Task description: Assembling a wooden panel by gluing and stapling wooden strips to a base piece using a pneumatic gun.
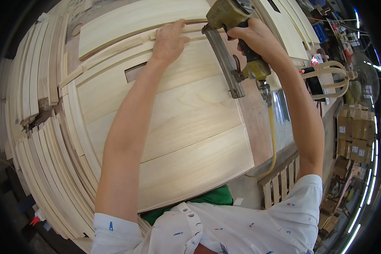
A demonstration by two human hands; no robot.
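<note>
A wide pale wooden panel (190,114) made of joined boards lies in front of me, with a rectangular cutout (135,73) near its far left part. Along its far edge runs a narrow wooden strip (116,51). My left hand (169,42) is closed over this strip, thumb towards the right, with some fingertips hidden beyond it. A pneumatic nail gun (227,16) is gripped by its handle in my right hand (256,38). Its nose is at the strip, just right of my left hand; whether it touches cannot be told. The long magazine (224,63) hangs over the panel.
Stacks of wooden strips (51,165) stand close on the left. Another panel (144,25) lies beyond the strip. A yellow air hose (273,139) drops from the gun at the right. A pallet (279,182), cardboard boxes (355,131) and a fan (362,78) are farther right.
</note>
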